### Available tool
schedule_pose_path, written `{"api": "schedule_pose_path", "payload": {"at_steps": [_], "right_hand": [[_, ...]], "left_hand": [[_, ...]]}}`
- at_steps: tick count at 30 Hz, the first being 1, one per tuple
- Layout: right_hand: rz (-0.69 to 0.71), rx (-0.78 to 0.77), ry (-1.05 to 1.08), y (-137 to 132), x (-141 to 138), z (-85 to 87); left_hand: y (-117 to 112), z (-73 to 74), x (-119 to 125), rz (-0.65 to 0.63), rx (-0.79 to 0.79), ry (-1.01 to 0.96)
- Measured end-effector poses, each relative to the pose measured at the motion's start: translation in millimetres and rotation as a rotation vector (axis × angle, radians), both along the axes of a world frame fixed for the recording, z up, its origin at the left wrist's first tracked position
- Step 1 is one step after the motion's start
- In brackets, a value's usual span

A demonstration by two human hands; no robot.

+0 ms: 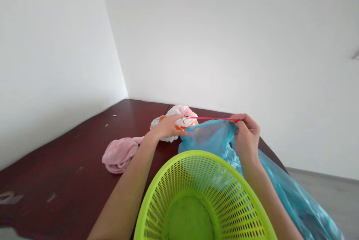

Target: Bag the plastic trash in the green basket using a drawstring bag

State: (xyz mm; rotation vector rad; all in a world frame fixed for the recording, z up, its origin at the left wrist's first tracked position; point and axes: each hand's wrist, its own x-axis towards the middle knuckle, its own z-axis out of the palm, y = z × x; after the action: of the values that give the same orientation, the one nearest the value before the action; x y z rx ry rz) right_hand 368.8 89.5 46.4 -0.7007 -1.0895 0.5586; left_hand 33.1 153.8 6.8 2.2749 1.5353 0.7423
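A thin blue plastic bag (207, 135) with a red drawstring (213, 118) is stretched between my two hands, behind a green basket. My left hand (168, 125) is at the bag's left corner, thumb below and fingers above, closed on its edge near the drawstring's loose end. My right hand (248, 133) pinches the drawstring and the bag's right top edge. The rest of the bag hangs down to the right, past my right forearm. The green plastic basket (198, 154) stands in front of me, its bottom bare.
A crumpled white plastic bag (182, 111) with orange and pink-red patches lies behind my left hand. A pink cloth (120, 154) is bundled left of my forearm. The dark red table (73, 169) has small scraps on it and meets white walls (213, 45).
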Motion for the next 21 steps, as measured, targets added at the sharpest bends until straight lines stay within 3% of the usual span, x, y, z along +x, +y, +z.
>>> {"api": "schedule_pose_path", "payload": {"at_steps": [5,8,14,17,21], "right_hand": [[-0.1,0.173,0.276,4.3,13.8,4.2],[-0.135,0.184,0.434,7.5,28.5,4.2],[-0.02,0.174,0.471,12.3,50.5,-2.7],[0.089,0.154,0.43,9.4,50.1,-2.5],[0.213,0.136,0.319,1.0,43.1,6.0]], "left_hand": [[1.1,-11.9,9.5,-0.074,-0.027,0.059],[4.2,-23.3,16.9,-0.081,-0.097,0.113],[12.4,-46.2,29.3,-0.028,-0.07,0.182],[9.3,-45.0,33.6,0.03,0.019,0.199],[-2.5,-24.1,30.4,0.13,0.142,0.203]]}}
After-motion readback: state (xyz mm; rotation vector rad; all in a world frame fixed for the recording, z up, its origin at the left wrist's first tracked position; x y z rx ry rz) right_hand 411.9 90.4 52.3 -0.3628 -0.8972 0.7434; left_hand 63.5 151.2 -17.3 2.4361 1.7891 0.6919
